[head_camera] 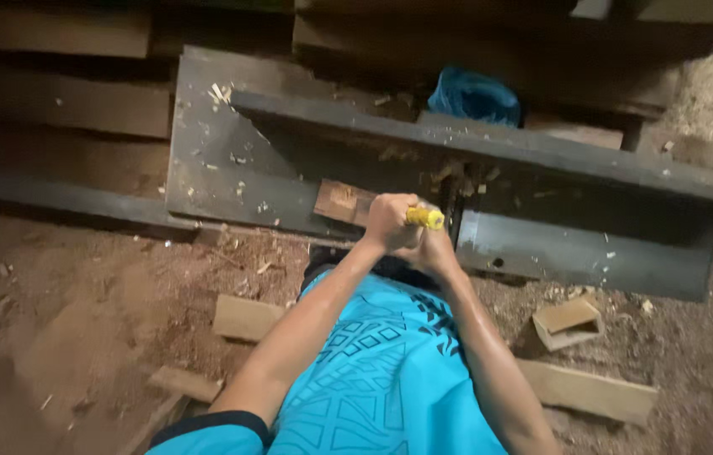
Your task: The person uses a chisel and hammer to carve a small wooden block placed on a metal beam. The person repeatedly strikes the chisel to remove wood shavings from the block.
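Observation:
Both my hands are clasped together around a tool with a yellow handle [425, 218], its end poking out to the right of my fists. My left hand [389, 222] wraps the handle from the left; my right hand [435, 249] closes on it just below. The tool's working end is hidden behind my hands. They hover over a dark grey wooden beam [491, 143] and a grey board [230, 168], by a small brown wood block [341, 202] and scattered wood chips [457, 175].
Sawdust covers the dirt floor [95, 320]. Pale offcuts lie there: one [243, 318] left of my arm, a notched block [569, 323] and a long strip [592, 392] on the right. A blue cloth [474, 95] rests behind the beam. Dark planks [61, 101] are stacked far left.

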